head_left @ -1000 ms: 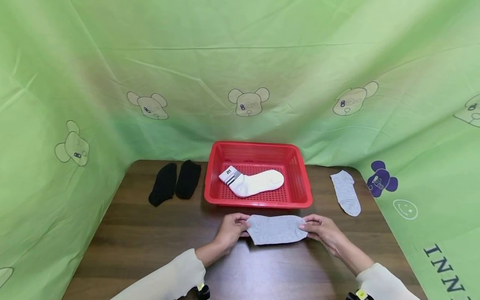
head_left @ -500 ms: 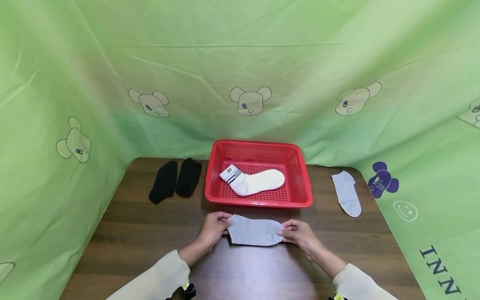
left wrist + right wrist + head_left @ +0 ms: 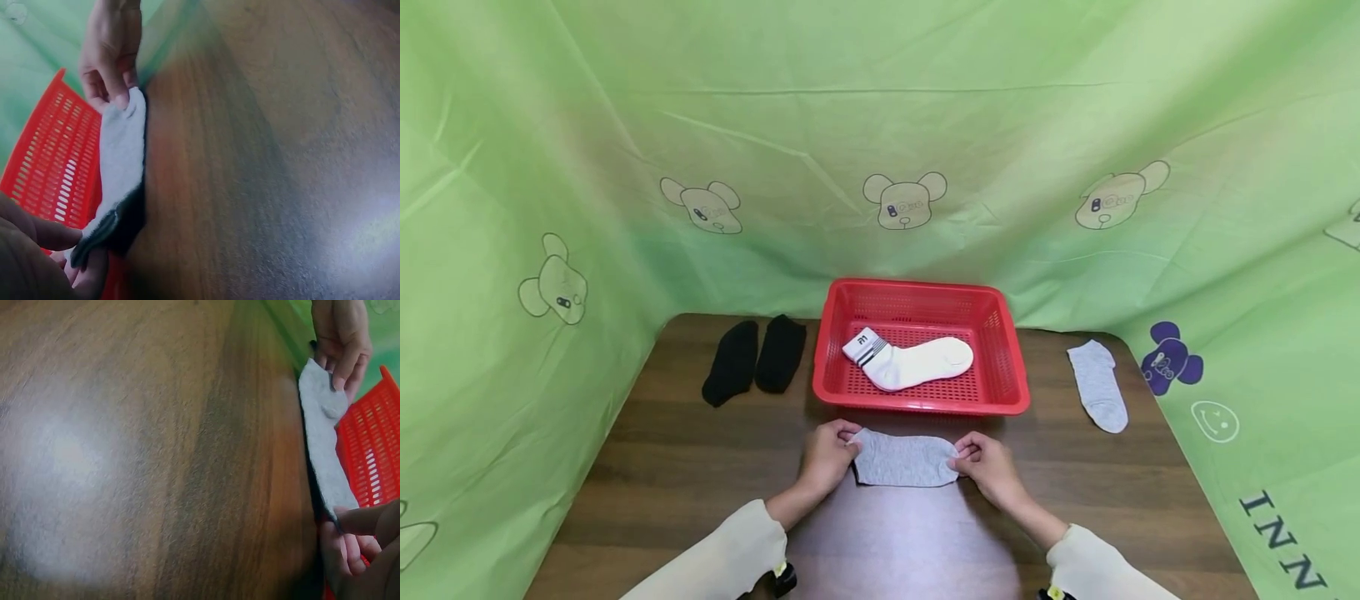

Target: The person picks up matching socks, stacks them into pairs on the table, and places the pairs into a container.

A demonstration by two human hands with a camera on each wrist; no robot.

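At the lower middle of the head view, I see a grey sock [image 3: 904, 461] stretched sideways between two bare hands, just in front of a red basket [image 3: 921, 407]. The left hand [image 3: 827, 457] pinches its left end between thumb and fingers, and the right hand [image 3: 990, 471] pinches the rounded right end the same way. A dark edge shows beneath the sock at the left end; whether it is shadow or another layer, I cannot tell. In the basket, mid-frame, lies a white sock [image 3: 925, 365] with dark stripes on its cuff. Left of centre, two black socks [image 3: 732, 364] lie side by side on the brown table [image 3: 700, 500], and a second grey sock [image 3: 1097, 386] lies toward the right.
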